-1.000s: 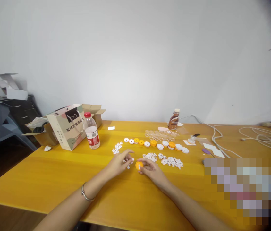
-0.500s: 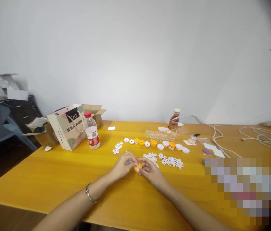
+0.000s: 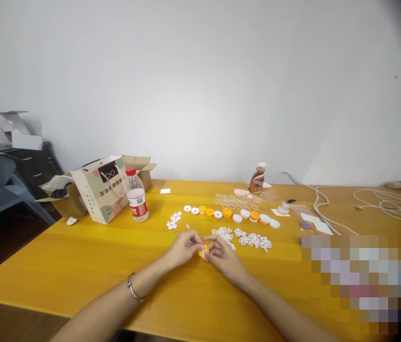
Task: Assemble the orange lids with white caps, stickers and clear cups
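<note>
Between my two hands, just above the table, is an orange round plastic part with some white at its middle. My left hand has its thumb and fingers closed at the part's left and upper side. From the right, my right hand pinches its edge between thumb and fingers. Just beyond my hands lie white openwork pieces in loose heaps. Farther back runs a row of white and orange round parts, some stacked. Small white pegged caps are grouped left of the row.
Clear round cups stand behind the row, near a brown bottle. On the left are a water bottle, a paper bag and open cardboard boxes. White cables lie at the right; a pixelated patch hides the right front.
My hands stay in nearly the same place around the orange part. The fingers of my left hand have shifted slightly on it, and its orange face is turned a little differently.
</note>
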`<act>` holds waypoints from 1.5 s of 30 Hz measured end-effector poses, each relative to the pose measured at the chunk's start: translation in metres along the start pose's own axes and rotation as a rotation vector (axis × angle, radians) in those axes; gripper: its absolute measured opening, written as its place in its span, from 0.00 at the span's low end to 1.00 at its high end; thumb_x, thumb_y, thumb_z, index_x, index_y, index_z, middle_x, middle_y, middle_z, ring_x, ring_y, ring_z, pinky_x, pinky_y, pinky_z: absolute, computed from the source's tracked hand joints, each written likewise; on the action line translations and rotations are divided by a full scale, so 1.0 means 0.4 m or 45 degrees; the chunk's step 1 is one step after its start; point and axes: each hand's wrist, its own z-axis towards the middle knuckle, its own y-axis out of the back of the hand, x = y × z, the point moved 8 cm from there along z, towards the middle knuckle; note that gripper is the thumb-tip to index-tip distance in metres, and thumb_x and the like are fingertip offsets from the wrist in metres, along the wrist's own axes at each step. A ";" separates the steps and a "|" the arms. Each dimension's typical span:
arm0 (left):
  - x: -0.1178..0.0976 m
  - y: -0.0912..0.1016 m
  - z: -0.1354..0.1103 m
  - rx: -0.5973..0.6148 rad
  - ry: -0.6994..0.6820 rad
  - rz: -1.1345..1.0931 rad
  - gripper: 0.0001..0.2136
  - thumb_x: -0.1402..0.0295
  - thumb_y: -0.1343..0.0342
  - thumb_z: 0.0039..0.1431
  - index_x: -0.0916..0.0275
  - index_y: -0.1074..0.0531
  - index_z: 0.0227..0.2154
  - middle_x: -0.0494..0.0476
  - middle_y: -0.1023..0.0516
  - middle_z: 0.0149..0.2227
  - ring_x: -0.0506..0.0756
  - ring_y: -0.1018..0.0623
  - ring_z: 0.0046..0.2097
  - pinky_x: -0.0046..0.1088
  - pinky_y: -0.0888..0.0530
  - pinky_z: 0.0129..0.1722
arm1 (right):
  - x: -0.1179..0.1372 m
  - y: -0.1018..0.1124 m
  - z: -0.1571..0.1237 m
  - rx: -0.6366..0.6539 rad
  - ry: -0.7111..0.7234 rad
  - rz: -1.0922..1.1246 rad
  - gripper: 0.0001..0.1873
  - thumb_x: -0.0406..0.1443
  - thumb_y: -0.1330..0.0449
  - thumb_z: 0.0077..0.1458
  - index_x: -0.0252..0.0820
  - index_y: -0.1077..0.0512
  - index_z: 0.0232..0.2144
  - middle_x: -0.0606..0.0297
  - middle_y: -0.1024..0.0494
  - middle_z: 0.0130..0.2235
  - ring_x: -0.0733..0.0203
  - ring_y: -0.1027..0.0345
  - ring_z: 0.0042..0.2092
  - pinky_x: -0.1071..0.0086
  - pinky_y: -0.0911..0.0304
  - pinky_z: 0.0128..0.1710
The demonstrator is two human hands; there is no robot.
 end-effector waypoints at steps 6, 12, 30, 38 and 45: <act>-0.001 0.000 -0.002 -0.001 -0.052 0.045 0.06 0.67 0.44 0.49 0.66 0.33 0.24 0.51 0.28 0.25 0.48 0.30 0.27 0.21 0.35 0.28 | 0.003 -0.005 -0.004 0.021 0.003 0.010 0.18 0.40 0.36 0.40 0.44 0.36 0.34 0.72 0.31 0.26 0.66 0.34 0.27 0.69 0.38 0.33; 0.005 0.008 0.004 -0.036 -0.030 -0.060 0.06 0.68 0.44 0.48 0.67 0.32 0.25 0.52 0.28 0.26 0.49 0.29 0.29 0.21 0.35 0.29 | -0.012 -0.003 0.003 0.024 -0.039 0.082 0.18 0.40 0.35 0.40 0.42 0.34 0.33 0.70 0.29 0.27 0.66 0.33 0.29 0.68 0.37 0.35; -0.078 0.016 -0.012 0.144 -0.403 0.152 0.09 0.71 0.51 0.56 0.63 0.27 0.37 0.58 0.26 0.38 0.52 0.28 0.40 0.26 0.33 0.42 | -0.011 0.021 0.010 -0.017 -0.068 0.114 0.20 0.37 0.33 0.36 0.42 0.32 0.35 0.67 0.27 0.30 0.63 0.31 0.32 0.66 0.38 0.38; -0.080 0.009 -0.021 0.232 -0.441 0.423 0.09 0.70 0.52 0.58 0.63 0.28 0.36 0.56 0.27 0.35 0.50 0.28 0.37 0.24 0.33 0.39 | -0.022 0.003 0.005 0.045 -0.094 0.090 0.18 0.36 0.34 0.36 0.42 0.30 0.34 0.69 0.28 0.28 0.64 0.32 0.31 0.67 0.39 0.37; -0.090 0.008 -0.029 0.325 -0.470 0.533 0.09 0.69 0.54 0.58 0.62 0.30 0.36 0.56 0.28 0.34 0.51 0.29 0.36 0.24 0.34 0.38 | -0.014 -0.014 -0.005 0.139 -0.097 0.030 0.17 0.37 0.35 0.39 0.42 0.30 0.35 0.69 0.28 0.28 0.64 0.32 0.31 0.68 0.39 0.38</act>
